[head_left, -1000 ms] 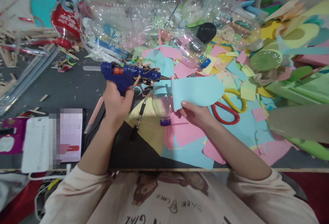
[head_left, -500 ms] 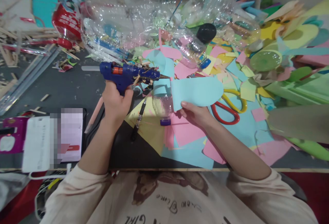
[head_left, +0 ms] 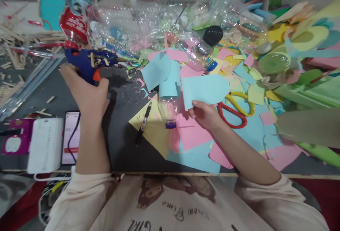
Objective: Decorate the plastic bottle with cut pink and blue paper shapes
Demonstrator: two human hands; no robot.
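My left hand (head_left: 89, 91) is closed around the handle of a dark blue hot glue gun (head_left: 89, 58), its nozzle pointing right and its orange trigger showing. Between the thumb and fingers of my right hand (head_left: 205, 114) is the lower left edge of a light blue paper piece (head_left: 205, 87) with a rounded right end. Just left of that paper, a clear plastic bottle (head_left: 168, 109) with a purple cap lies wrapped in a light blue paper band (head_left: 169, 82). Another blue paper piece (head_left: 156, 70) sticks out from the band's upper left.
Scissors (head_left: 236, 116) with red and yellow handles lie right of my right hand. A black pen (head_left: 143, 123) rests on yellow paper (head_left: 155, 135). A phone (head_left: 69, 135) and white power bank (head_left: 45, 146) are at left. Clear bottles (head_left: 148, 18) crowd the back.
My left hand has carried the glue gun left and slightly up, away from the blue paper. My right hand has shifted a little right along the paper's lower edge.
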